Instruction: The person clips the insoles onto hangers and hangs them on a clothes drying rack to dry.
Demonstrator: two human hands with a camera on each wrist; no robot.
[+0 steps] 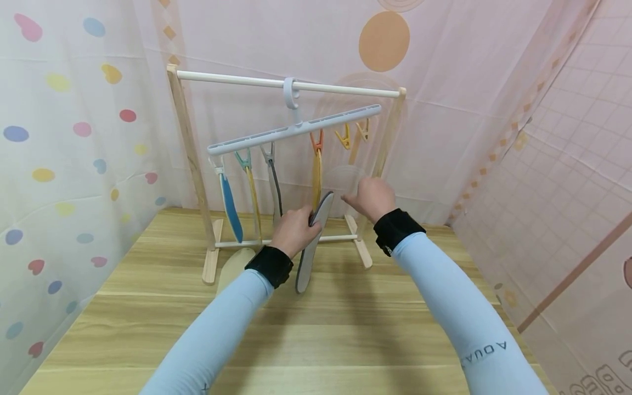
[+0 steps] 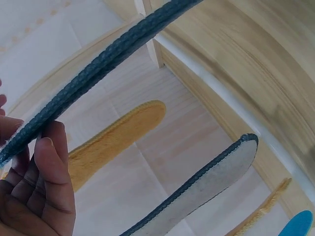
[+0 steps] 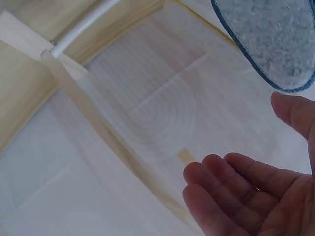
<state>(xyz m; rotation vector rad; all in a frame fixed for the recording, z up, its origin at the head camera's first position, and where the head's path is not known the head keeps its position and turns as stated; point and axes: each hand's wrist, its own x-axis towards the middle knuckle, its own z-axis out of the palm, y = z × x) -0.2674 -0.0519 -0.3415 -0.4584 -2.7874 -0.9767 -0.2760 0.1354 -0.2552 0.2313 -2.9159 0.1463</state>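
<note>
My left hand (image 1: 298,230) pinches a grey insole (image 1: 309,258) with a dark blue edge, thumb on one side and fingers on the other. The insole stands tilted in front of the hanger. In the left wrist view, its ribbed dark edge crosses above the fingers (image 2: 51,157). Close to the insole's upper end, my right hand (image 1: 372,197) is raised with nothing in it, its fingers loosely bent. The right wrist view shows that insole's rounded tip (image 3: 275,44) just above the right thumb. A light grey clip hanger (image 1: 296,129) slopes upward to the right above both hands.
Clipped along the hanger are a blue insole (image 1: 230,208), yellow insoles (image 1: 317,175) and a grey one (image 1: 275,186). Two yellow clips (image 1: 343,138) hang bare at its right. A wooden rack (image 1: 190,148) with a white bar supports it. Something beige (image 1: 234,270) lies behind the left forearm.
</note>
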